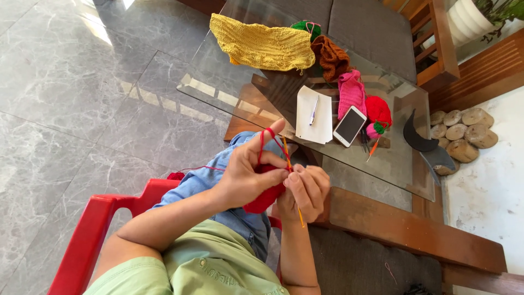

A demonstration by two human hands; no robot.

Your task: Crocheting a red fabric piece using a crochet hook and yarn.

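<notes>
Glass tabletop (382, 158) carries a ribbed yellow knit (262, 45), flat white paper (315, 114) and a slim phone (350, 125). Nearer, over the lap, the left hand (245, 175) pinches a soft red crochet piece (266, 195), forefinger raised with red yarn (263, 143) looped over it. The right hand (307, 191), fingers curled shut, grips a thin orange hook (296, 205).

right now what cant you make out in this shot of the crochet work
Head view only:
- Red crochet piece: mostly covered by the left hand and right hand; its shape is unclear.
- Hook tip of the orange crochet hook: hidden between the fingers.
- Phone screen: washed out by glare.
- Potted plant: cut off by the top edge.
</notes>
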